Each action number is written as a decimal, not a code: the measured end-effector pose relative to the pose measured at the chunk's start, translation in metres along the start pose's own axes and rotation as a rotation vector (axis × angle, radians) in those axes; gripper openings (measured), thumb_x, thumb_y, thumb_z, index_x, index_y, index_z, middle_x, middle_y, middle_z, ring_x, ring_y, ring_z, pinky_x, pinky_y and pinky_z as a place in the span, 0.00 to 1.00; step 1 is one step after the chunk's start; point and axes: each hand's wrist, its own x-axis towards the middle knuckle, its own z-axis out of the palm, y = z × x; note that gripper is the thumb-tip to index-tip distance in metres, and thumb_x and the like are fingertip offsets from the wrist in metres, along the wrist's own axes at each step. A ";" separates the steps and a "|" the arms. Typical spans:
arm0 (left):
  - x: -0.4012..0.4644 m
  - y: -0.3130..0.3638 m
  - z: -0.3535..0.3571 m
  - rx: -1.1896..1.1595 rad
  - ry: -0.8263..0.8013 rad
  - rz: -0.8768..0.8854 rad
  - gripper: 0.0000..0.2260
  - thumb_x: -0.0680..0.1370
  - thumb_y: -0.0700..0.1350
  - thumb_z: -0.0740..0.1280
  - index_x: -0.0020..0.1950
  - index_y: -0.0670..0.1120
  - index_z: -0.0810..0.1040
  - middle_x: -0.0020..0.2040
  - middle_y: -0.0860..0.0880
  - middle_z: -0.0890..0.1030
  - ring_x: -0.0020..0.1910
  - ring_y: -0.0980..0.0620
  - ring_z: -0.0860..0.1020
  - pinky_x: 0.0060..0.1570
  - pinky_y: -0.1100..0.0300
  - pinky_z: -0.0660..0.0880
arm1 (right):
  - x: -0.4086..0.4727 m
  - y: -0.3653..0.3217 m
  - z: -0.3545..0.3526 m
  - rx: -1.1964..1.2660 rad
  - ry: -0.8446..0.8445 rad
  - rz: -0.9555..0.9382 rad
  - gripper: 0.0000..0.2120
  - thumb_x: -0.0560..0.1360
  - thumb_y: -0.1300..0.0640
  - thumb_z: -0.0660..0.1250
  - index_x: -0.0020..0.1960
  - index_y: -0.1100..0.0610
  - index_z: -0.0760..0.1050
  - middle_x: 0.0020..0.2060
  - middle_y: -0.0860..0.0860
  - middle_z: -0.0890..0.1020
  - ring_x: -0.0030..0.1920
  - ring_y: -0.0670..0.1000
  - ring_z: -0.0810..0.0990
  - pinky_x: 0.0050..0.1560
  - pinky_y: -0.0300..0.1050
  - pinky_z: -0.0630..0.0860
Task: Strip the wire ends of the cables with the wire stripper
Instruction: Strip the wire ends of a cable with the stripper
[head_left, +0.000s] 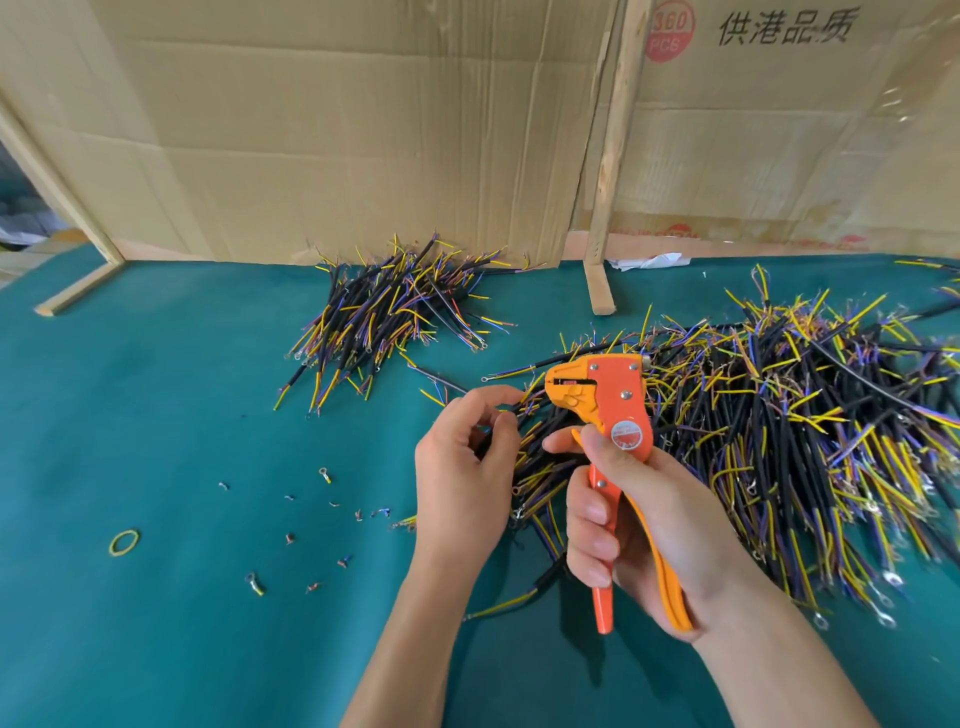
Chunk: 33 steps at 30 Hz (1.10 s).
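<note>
Open green mat (156, 415) lies left; cable heaps (779, 426) crowd right, cardboard wall (363, 130) blocks behind.

Workshop bench: cable piles (779, 415), green mat (156, 415), cardboard screens (337, 130).

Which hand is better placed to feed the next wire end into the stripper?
The left hand: it already pinches a cable right beside the wire stripper head, while the right hand is occupied gripping the handles.
</note>
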 end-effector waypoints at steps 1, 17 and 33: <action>0.000 0.001 0.000 -0.002 0.003 0.001 0.09 0.79 0.38 0.67 0.49 0.51 0.82 0.36 0.53 0.78 0.33 0.55 0.72 0.38 0.62 0.70 | 0.000 0.001 0.002 0.000 0.006 -0.006 0.17 0.74 0.50 0.71 0.53 0.64 0.81 0.28 0.54 0.66 0.22 0.51 0.64 0.23 0.41 0.66; 0.004 0.000 -0.007 -0.047 0.088 -0.017 0.08 0.81 0.40 0.66 0.46 0.51 0.79 0.31 0.54 0.70 0.30 0.58 0.66 0.32 0.67 0.64 | 0.001 -0.007 -0.020 0.129 0.038 -0.077 0.13 0.68 0.58 0.76 0.51 0.60 0.83 0.36 0.60 0.77 0.33 0.57 0.77 0.35 0.53 0.78; 0.001 -0.003 -0.009 -0.017 0.002 0.027 0.06 0.81 0.44 0.68 0.44 0.52 0.79 0.31 0.55 0.68 0.30 0.55 0.65 0.31 0.62 0.64 | -0.003 -0.002 -0.007 -0.006 -0.073 0.097 0.14 0.68 0.56 0.80 0.47 0.60 0.79 0.30 0.57 0.71 0.25 0.55 0.70 0.27 0.47 0.72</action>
